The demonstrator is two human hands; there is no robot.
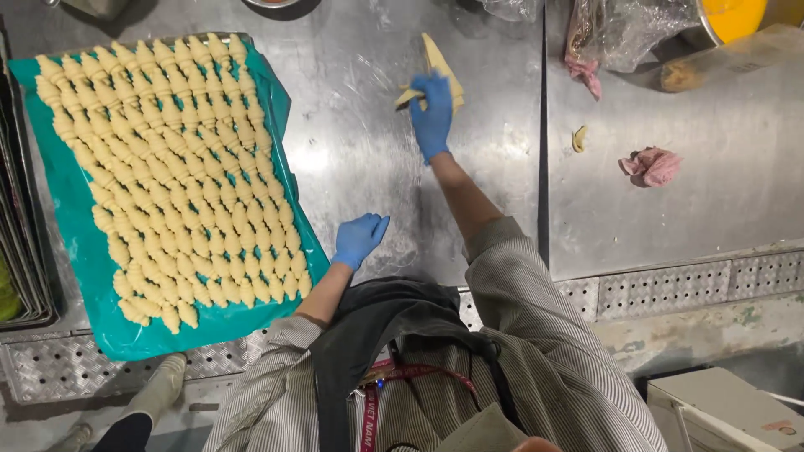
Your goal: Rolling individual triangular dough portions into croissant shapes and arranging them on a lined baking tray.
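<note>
A triangle of dough [437,71] at twelve o'clock on the desk [352,151] is gripped by the right hand [432,117], seemingly half rolled. The left hand [358,238] rests empty, fingers loosely spread. At nine o'clock, the tray [63,218] is nearly filled with rolled pieces [176,167].

Bright, even light falls from overhead onto the steel table [360,125], which throws back soft white glare in patches near its middle and along the right half. Shadows are short and faint. The centre is fairly sharp; the far hand [432,113] shows slight motion blur. Straight lines bow toward the edges, and the lower corners sit darker and softer.
</note>
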